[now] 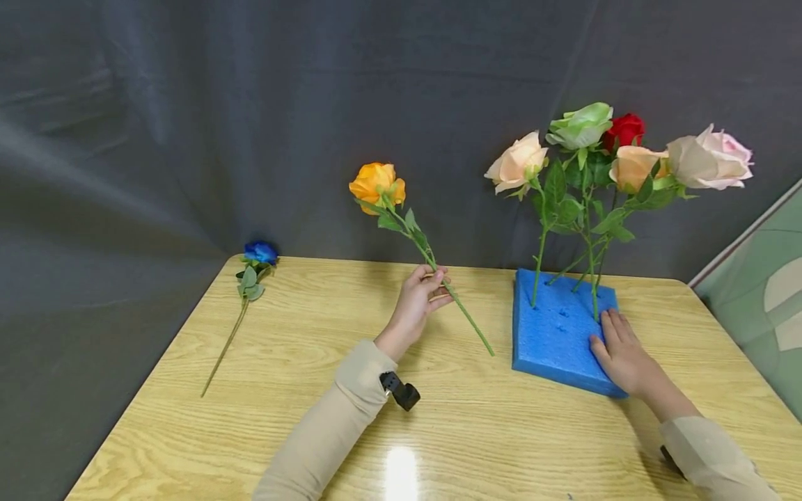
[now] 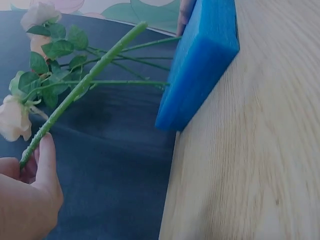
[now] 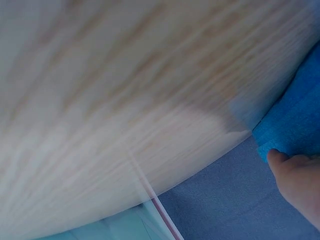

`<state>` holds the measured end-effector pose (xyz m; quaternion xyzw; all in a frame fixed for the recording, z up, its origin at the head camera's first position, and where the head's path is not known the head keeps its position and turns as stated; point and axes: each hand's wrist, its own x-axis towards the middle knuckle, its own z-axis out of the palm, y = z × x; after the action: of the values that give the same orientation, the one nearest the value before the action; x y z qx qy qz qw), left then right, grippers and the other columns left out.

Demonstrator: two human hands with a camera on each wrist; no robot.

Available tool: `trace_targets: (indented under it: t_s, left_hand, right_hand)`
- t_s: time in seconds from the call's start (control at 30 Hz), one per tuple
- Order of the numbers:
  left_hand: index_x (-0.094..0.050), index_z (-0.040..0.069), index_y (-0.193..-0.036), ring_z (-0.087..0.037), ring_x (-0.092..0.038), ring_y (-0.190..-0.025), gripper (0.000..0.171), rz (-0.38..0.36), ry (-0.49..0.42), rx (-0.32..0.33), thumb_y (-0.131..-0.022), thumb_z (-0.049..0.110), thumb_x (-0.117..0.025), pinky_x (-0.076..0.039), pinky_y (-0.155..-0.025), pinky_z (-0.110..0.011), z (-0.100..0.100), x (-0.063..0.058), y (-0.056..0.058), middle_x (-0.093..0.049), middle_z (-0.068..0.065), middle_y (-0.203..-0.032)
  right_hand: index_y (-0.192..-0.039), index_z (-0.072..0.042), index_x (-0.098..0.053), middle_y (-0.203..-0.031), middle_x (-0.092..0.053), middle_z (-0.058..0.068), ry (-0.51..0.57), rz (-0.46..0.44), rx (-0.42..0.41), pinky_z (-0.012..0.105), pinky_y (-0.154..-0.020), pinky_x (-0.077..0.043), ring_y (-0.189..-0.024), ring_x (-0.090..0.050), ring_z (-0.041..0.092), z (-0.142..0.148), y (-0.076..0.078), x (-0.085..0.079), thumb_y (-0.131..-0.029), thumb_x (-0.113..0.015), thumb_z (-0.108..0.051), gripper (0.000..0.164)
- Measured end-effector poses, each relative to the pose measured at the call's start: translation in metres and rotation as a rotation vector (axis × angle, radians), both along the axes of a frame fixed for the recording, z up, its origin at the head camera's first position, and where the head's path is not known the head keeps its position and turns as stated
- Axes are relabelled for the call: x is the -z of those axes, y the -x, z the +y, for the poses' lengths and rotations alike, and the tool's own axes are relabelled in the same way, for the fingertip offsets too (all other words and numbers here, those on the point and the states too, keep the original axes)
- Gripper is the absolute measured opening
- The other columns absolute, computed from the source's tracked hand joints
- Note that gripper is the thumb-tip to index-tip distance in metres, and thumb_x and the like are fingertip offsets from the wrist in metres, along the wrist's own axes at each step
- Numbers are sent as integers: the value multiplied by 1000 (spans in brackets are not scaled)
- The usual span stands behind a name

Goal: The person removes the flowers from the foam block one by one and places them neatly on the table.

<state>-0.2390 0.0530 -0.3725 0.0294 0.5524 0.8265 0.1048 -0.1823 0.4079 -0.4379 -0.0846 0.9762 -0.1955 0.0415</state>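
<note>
My left hand (image 1: 416, 306) pinches the green stem of an orange-yellow rose (image 1: 377, 186) between thumb and fingers. The bloom tilts up to the left, and the bare stem end (image 2: 132, 34) points toward the blue foam block (image 1: 554, 348), apart from it. On the block's right edge rests my right hand (image 1: 626, 358), its fingers extended. Stuck in the block stand a peach rose (image 1: 516, 163), a pale green rose (image 1: 581, 126), a red rose (image 1: 626, 131), a light orange rose (image 1: 634, 167) and a pale pink rose (image 1: 708, 161).
A blue rose (image 1: 260, 252) lies at the left of the wooden table (image 1: 301, 355), its stem toward the front. Dark cloth (image 1: 301, 125) hangs behind the table. A green patterned panel (image 1: 764, 278) stands at the right. Small holes show in the foam's top.
</note>
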Motion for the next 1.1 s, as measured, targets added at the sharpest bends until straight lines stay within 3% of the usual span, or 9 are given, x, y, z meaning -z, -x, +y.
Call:
trace_targets:
  t_s: [0.43,0.73,0.93,1.1]
  left_hand:
    - [-50,-6,-116,-10,-59,-82,25,53,111,14,-101,13,-47,-58,-82,-24,-29,9,3,-56,0,-100]
    - [-56,-2,-124,-8,-58,-83,30,68,259,-16,-100,15,-50,-57,-83,-25,-56,18,3,-60,-5,-108]
    - [-55,1,-129,-6,-57,-79,33,77,318,-56,-98,13,-53,-58,-80,-25,-71,23,0,-61,-3,-100]
    - [-48,5,-137,-6,-58,-80,40,42,365,-69,-98,13,-54,-58,-86,-31,-85,25,-1,-62,-16,-112]
  right_hand:
    - [-145,17,3,-150,5,42,16,-11,1,65,-116,1,-141,9,54,-3,1,3,-105,-17,-33,67]
    - [-145,17,3,-150,4,42,11,0,10,66,-115,0,-141,8,54,-2,1,-1,-105,-17,-33,67]
    - [-145,18,2,-149,4,42,10,-1,6,66,-115,-1,-141,8,54,-2,0,0,-105,-17,-33,67]
    - [-145,17,2,-150,4,42,13,-4,9,68,-114,-2,-141,8,54,-2,1,0,-105,-18,-33,67]
